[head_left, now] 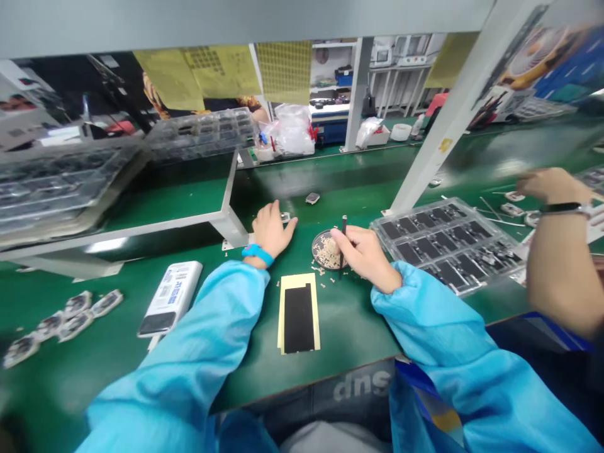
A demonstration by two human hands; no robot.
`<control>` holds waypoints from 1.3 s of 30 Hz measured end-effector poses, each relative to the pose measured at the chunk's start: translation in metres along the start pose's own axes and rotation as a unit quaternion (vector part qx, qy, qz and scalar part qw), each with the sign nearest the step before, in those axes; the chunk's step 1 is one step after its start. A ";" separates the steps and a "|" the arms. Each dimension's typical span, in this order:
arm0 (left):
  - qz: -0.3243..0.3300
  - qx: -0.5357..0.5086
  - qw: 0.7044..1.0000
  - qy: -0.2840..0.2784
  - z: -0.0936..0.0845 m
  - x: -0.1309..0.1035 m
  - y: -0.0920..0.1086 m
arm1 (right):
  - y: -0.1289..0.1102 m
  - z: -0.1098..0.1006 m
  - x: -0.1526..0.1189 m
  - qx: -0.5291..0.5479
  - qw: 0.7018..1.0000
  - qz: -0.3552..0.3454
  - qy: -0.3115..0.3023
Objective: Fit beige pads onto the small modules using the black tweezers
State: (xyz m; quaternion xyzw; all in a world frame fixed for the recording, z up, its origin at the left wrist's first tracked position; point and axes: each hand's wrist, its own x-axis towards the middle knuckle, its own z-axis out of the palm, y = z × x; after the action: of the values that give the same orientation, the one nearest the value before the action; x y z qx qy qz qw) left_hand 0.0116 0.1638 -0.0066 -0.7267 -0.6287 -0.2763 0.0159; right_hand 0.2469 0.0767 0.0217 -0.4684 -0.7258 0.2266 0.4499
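My left hand (272, 231), with a blue band at the wrist, reaches over the green bench with fingers stretched and thumb apart. A small pale part (285, 217) lies by its fingers; whether they touch cannot be seen. In my right hand (362, 253) a slim black pen-like tool (343, 246) stands nearly upright, gripped between thumb and fingers. Just left of it is a round dish (315, 242) heaped with tiny beige pieces (329, 251), some spilled around it. Nearer me, a black rectangular sheet (298, 319) rests on yellow paper (317, 314). A small watch-like part (312, 198) lies farther back.
A clear tray of dark parts (448, 242) sits on the right, beside a co-worker's arm (559, 251). On the left are a white power bank (172, 296), several watch-like parts (75, 314) and a raised shelf (189, 189) with stacked trays. A slanted white post (438, 126) rises at right.
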 end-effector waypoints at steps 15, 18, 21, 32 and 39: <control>-0.075 -0.226 0.954 -0.185 0.021 0.068 0.039 | 0.012 0.031 -0.007 0.304 0.918 0.160 -0.198; -0.123 -0.367 0.895 -0.222 -0.020 0.020 0.032 | 0.010 0.037 -0.015 0.325 0.914 0.157 -0.185; -0.231 -0.606 0.726 -0.229 -0.055 -0.043 0.023 | 0.013 0.043 -0.021 0.285 0.933 0.126 -0.182; -0.181 -0.503 0.809 -0.244 -0.056 -0.140 0.016 | 0.018 0.042 -0.030 0.150 0.963 0.090 -0.204; -0.161 -0.458 0.840 -0.242 -0.047 -0.143 0.012 | 0.022 0.047 -0.033 0.160 0.960 0.098 -0.209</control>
State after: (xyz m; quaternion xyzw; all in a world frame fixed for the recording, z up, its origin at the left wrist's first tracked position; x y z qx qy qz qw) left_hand -0.0037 0.0147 -0.0227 -0.5831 -0.5226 -0.3465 -0.5165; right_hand 0.2221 0.0622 -0.0323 -0.4014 -0.7081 0.4762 0.3327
